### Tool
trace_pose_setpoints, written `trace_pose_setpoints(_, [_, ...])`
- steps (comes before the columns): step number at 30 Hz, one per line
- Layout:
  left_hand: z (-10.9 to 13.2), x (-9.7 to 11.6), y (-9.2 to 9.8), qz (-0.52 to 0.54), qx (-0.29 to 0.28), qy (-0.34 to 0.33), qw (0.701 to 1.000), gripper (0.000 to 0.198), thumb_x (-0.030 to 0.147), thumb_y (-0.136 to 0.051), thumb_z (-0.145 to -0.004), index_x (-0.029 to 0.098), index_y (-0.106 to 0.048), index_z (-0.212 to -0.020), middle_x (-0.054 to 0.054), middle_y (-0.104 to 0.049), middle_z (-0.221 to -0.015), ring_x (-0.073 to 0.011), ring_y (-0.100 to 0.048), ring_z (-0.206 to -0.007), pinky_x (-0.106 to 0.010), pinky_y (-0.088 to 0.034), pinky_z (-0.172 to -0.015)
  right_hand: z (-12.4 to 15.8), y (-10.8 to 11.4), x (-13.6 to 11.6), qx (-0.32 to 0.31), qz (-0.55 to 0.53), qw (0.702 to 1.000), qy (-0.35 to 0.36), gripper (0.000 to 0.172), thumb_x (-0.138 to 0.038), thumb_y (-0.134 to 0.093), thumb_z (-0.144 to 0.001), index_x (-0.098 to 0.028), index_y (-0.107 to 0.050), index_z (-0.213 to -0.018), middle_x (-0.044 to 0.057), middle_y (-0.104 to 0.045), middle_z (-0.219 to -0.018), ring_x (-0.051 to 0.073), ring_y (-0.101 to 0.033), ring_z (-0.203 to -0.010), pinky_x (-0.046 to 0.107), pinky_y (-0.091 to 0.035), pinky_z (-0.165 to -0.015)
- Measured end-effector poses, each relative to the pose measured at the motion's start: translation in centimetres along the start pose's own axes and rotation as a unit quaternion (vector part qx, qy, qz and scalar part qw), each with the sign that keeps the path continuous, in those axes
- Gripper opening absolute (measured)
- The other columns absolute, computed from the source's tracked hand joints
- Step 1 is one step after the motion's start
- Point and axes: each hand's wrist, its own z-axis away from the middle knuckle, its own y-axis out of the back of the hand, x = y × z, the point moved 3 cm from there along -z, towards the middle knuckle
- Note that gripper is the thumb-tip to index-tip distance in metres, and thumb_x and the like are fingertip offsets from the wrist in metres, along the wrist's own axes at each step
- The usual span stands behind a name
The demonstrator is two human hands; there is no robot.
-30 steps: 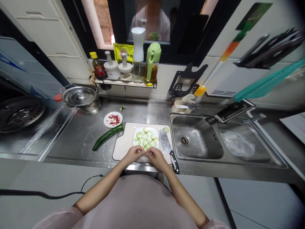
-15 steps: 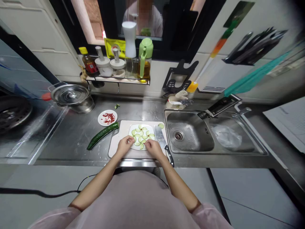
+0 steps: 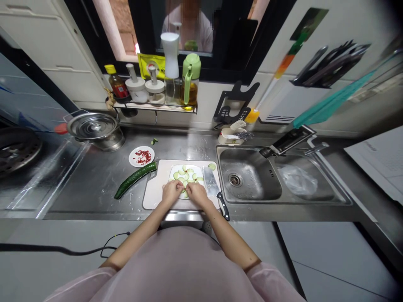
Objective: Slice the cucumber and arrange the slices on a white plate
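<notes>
On the cutting board [image 3: 154,191] lies a white plate [image 3: 173,171] with several pale green cucumber slices [image 3: 181,172] arranged in curved patterns. My left hand [image 3: 172,191] is over the plate's lower left, its fingers pinched together at the slices. Close beside it, my right hand [image 3: 196,193] is closed over the lower right part. Whatever the fingertips hold is too small to make out. A cleaver [image 3: 211,181] rests right of the plate, near a round slice [image 3: 212,167]. A whole cucumber [image 3: 135,180] lies left of the board, below a small plate of red bits [image 3: 142,156].
The sink [image 3: 252,172] is right of the board, with a plastic bag [image 3: 297,179] in its right basin. A lidded pot [image 3: 107,136] stands at the back left. Bottles and jars stand on a wall rack [image 3: 157,108]. Cucumber scraps [image 3: 154,141] lie behind the board.
Both hands have moved inward over the lower part of the plate and are now nearly touching. The view has shifted slightly.
</notes>
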Motion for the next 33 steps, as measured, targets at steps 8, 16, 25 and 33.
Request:
trace_pose_setpoints(8, [0.0,-0.1,-0.6,-0.019,0.002,0.002,1.0,0.011,0.028,-0.059,-0.083,0.024,-0.068,-0.088,-0.002,-0.071,-0.091,-0.0213,-0.061,-0.096,-0.034,-0.034,-0.084,-0.3,0.5,-0.6,-0.013,0.039,0.999,0.001,0.024,-0.023,-0.043,-0.096,-0.017,-0.067,-0.097,0.01,-0.07,-0.101,0.019,-0.059,-0.094,0.026,-0.035,-0.077])
trace_pose_setpoints(16, [-0.1,0.1,-0.8,-0.031,-0.002,0.008,0.999,0.011,0.026,-0.057,-0.083,0.024,-0.067,-0.086,-0.002,-0.071,-0.091,-0.0218,-0.061,-0.097,-0.035,-0.033,-0.085,-0.4,0.6,-0.7,-0.016,0.063,0.998,-0.001,0.027,-0.024,-0.041,-0.096,-0.017,-0.067,-0.096,0.011,-0.07,-0.102,0.02,-0.06,-0.095,0.028,-0.036,-0.077])
trace_pose_setpoints(25, [-0.3,0.1,-1.1,-0.04,-0.005,0.01,0.999,0.011,0.028,-0.059,-0.083,0.025,-0.068,-0.088,-0.002,-0.07,-0.09,-0.0223,-0.06,-0.097,-0.036,-0.032,-0.086,-0.5,0.6,-0.4,-0.004,0.036,0.999,-0.024,0.021,-0.024,-0.046,-0.094,-0.018,-0.065,-0.098,0.009,-0.07,-0.102,0.02,-0.059,-0.096,0.027,-0.036,-0.077])
trace_pose_setpoints(33, [-0.1,0.2,-1.0,-0.038,-0.007,0.016,0.999,0.012,0.03,-0.059,-0.083,0.024,-0.068,-0.088,-0.003,-0.071,-0.09,-0.0238,-0.06,-0.098,-0.038,-0.031,-0.087,-0.7,0.5,-0.4,0.002,0.024,0.999,-0.036,0.02,-0.024,-0.047,-0.093,-0.018,-0.065,-0.096,0.009,-0.069,-0.099,0.019,-0.058,-0.093,0.026,-0.034,-0.074])
